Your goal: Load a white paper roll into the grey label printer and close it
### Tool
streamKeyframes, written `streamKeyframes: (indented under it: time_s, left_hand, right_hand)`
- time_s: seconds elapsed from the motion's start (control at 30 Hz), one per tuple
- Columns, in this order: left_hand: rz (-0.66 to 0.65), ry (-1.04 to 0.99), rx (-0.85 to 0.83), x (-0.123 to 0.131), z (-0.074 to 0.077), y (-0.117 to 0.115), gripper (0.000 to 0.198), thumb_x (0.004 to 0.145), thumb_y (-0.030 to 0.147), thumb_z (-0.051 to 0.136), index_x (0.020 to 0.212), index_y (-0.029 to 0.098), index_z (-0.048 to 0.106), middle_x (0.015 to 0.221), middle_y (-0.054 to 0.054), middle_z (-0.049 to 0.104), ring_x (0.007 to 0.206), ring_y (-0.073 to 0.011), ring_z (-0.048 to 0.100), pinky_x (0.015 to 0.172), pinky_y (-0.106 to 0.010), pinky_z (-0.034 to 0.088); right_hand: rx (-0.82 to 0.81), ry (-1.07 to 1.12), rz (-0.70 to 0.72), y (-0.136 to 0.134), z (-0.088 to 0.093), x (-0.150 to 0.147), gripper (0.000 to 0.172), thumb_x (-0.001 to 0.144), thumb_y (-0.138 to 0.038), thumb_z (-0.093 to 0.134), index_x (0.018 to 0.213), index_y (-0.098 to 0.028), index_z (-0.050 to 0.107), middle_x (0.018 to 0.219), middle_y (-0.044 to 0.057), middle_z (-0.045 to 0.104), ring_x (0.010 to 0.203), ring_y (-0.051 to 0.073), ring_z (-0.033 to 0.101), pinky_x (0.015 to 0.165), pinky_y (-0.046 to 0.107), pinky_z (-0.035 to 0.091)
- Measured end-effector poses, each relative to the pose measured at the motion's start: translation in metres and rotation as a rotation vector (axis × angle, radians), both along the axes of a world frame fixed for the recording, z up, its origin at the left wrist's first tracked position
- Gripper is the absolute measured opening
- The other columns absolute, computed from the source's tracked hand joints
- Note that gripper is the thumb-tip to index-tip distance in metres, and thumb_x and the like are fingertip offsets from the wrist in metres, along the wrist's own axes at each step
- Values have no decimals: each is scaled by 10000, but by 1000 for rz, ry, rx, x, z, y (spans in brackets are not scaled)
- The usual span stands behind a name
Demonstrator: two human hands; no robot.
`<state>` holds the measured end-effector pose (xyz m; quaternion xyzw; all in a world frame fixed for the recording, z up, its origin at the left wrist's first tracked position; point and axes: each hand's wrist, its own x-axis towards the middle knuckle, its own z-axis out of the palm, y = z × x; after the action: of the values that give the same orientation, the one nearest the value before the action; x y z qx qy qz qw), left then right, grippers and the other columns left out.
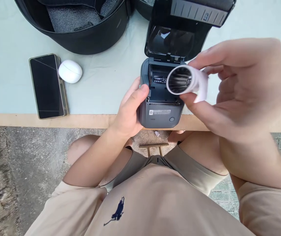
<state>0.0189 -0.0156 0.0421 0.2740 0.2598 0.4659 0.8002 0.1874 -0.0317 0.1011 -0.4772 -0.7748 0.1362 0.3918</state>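
Right hand (pixel 236 85), right of centre and blurred, grips a white paper roll (pixel 187 80) between the thumb below and the fingers above. The roll sticks out left of the palm, its hollow end facing the camera. It sits just above the open bay of the printer (pixel 160 113); whether the two touch can't be told.

Left hand (pixel 130 111), at centre, clasps the printer's left side, with the thumb on the top edge by the bay and the fingers wrapped round the side. The printer is dark grey and sits at the near edge of the table (pixel 7 49), overhanging the wooden strip (pixel 56 120) a little. Its lid (pixel 177 36) is flipped up and back toward the top of the frame.

Counts:
- one paper roll
- one printer
- two hands, both holding something

Also on the table:
- One phone (pixel 47 86), left of centre, screen dark, lying flat near the edge.
- One white egg-shaped case (pixel 70 71), touching or just beside the phone's upper right corner.
- One open black bag (pixel 81 29), upper left, with grey padding inside.

The phone, case and bag are all well apart from both hands.
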Motion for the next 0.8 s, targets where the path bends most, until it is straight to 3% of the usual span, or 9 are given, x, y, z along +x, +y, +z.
streamKeyframes:
  time_s: [0.17,0.37,0.53,0.7,0.8]
  left_hand:
    - [-19,21,32,-1,1,-1,255,851,366,526,1066,229,531,982,-16,662,1148,-229,599,878,-325,543]
    - [-61,75,23,-2,3,-3,333,831,421,568,1104,245,494,1091,-23,635,1081,-238,630,790,-321,558]
    - [-74,89,24,-3,3,-2,324,826,442,567,1071,241,501,1076,-30,642,1009,-222,648,719,-291,542]
    - [-68,52,28,-2,2,-1,301,842,405,544,1077,222,499,1035,-38,653,1034,-225,636,764,-304,548]
    - [-24,-1,23,-1,0,-1,253,843,373,527,1042,216,526,1012,-33,656,1084,-229,615,805,-310,544]
  right_hand:
    - [14,-285,-85,2,1,-7,223,743,-70,582,916,-201,530,973,19,644,931,158,622,750,281,487]
    - [-24,-340,-90,5,-6,-8,178,785,-106,550,885,-250,517,999,-12,663,937,181,635,761,323,500]
    - [35,-376,-10,10,-11,-6,111,806,-160,572,864,-255,559,982,-36,685,980,179,626,835,325,509]
    - [140,-351,-82,4,-10,-8,91,803,-164,561,845,-245,553,862,-9,655,827,164,612,739,323,472]
    - [151,-279,15,0,-10,-10,108,786,-155,577,855,-234,550,843,-1,644,805,160,610,701,315,475]
